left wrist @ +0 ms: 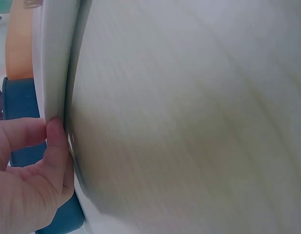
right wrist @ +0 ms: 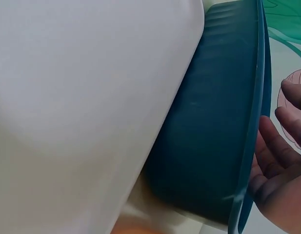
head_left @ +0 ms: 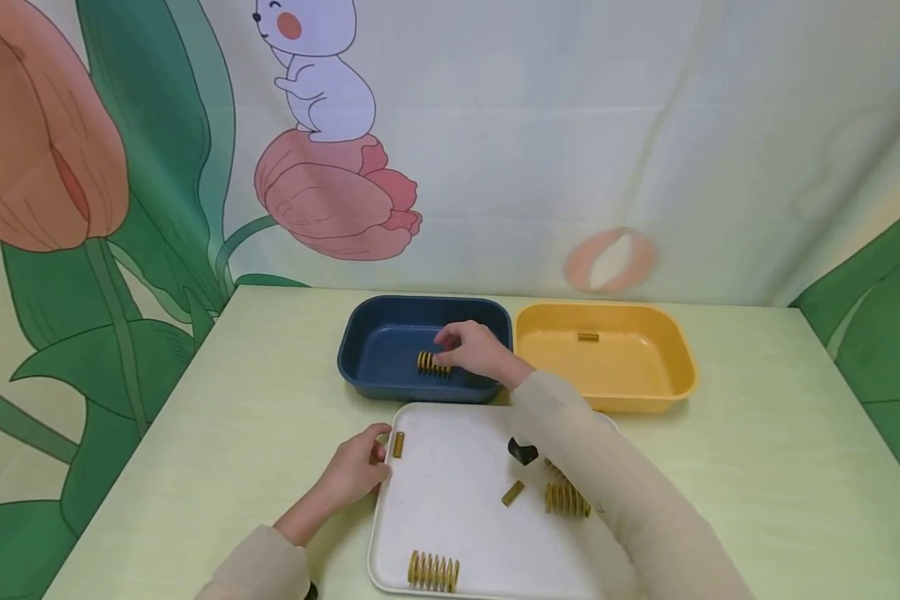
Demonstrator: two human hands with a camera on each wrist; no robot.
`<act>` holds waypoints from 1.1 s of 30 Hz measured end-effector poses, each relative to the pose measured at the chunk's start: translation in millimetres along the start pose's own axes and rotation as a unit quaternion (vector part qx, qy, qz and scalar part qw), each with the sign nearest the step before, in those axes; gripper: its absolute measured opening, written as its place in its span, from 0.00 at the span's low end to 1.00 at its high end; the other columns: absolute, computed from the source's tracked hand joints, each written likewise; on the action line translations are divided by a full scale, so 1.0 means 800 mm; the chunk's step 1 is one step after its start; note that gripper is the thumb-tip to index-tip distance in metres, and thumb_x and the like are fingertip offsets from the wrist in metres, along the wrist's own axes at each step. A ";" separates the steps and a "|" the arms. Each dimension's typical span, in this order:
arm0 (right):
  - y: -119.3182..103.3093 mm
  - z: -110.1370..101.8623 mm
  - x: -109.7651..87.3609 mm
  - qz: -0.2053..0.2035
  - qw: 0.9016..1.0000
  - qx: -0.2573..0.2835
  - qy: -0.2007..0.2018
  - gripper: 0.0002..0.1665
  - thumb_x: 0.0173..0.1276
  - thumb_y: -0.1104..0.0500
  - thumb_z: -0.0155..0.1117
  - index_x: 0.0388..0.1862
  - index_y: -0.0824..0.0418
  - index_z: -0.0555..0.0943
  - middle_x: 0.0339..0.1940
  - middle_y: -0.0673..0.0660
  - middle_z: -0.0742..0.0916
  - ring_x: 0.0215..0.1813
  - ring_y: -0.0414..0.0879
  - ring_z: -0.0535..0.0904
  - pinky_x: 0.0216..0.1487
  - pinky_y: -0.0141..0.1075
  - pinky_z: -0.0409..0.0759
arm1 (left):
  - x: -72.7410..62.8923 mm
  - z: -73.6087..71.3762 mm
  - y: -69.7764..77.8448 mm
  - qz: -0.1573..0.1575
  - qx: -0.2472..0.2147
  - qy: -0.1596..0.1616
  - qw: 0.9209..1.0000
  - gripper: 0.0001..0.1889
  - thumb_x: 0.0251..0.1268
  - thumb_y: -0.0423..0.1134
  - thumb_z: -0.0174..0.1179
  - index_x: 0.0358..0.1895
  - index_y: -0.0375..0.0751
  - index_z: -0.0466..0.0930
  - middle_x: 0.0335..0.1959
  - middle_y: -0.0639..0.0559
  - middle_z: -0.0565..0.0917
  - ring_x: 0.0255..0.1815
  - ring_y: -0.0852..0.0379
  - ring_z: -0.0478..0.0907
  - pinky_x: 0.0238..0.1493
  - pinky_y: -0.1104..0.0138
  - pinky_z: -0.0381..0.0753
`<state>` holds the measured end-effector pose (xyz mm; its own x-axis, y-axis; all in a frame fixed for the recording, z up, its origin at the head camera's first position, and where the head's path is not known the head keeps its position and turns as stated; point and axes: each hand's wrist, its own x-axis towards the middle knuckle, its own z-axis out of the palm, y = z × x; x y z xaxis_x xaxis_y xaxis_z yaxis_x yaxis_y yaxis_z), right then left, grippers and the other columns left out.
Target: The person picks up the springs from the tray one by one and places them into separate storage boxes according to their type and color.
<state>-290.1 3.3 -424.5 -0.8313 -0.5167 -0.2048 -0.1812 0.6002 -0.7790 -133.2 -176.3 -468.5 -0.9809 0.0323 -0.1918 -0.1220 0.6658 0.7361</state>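
My left hand [head_left: 354, 468] pinches the left rim of a white tray [head_left: 450, 500] between thumb and fingers. The left wrist view shows those fingertips [left wrist: 54, 127] right at the tray's edge. My right hand [head_left: 476, 348] reaches into a dark blue bin [head_left: 382, 389], its fingers [right wrist: 277, 139] spread and loosely bent. Inside that bin a large gold coil spring [head_left: 429, 364] lies on its side, partly covered by the hand. On the tray are a large spring [head_left: 433, 572] near the front, another [head_left: 566, 500] at right, and small springs [head_left: 513, 492] [head_left: 398, 444].
A yellow bin [head_left: 607, 367] stands against the blue one's right side, with a small spring [head_left: 588, 337] in it. A black object [head_left: 522, 451] shows by the right sleeve, which hides part of the tray. Behind the table hangs a printed curtain [head_left: 510, 167].
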 end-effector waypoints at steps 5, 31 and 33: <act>0.001 -0.005 -0.008 -0.010 1.000 -0.012 -0.008 0.20 0.57 0.56 0.61 0.49 0.60 0.76 0.38 0.53 0.80 0.39 0.45 0.73 0.39 0.33 0.75 | 0.000 0.000 0.000 0.000 0.004 0.001 1.000 0.26 0.44 0.22 0.53 0.54 0.32 0.67 0.26 0.48 0.71 0.22 0.59 0.67 0.19 0.71 0.72; -0.005 -0.008 -0.050 -0.060 0.997 -0.030 -0.044 0.21 0.56 0.57 0.62 0.49 0.62 0.76 0.44 0.56 0.81 0.42 0.45 0.73 0.41 0.32 0.74 | -0.001 0.001 0.004 -0.001 0.007 -0.003 1.000 0.25 0.45 0.23 0.53 0.53 0.32 0.67 0.26 0.47 0.71 0.22 0.59 0.66 0.20 0.71 0.71; -0.005 -0.007 -0.053 -0.065 0.996 -0.030 -0.045 0.20 0.56 0.58 0.62 0.48 0.62 0.77 0.44 0.56 0.81 0.43 0.45 0.73 0.42 0.32 0.74 | -0.001 0.001 0.005 -0.002 0.006 -0.003 1.000 0.25 0.45 0.23 0.53 0.54 0.32 0.67 0.26 0.47 0.71 0.22 0.59 0.66 0.20 0.71 0.71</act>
<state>-257.2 25.7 -409.2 -0.7495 -0.6426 -0.1592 -0.3164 0.5589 -0.7665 -132.6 -173.3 -466.0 -0.9796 0.0340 -0.1983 -0.1239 0.6746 0.7277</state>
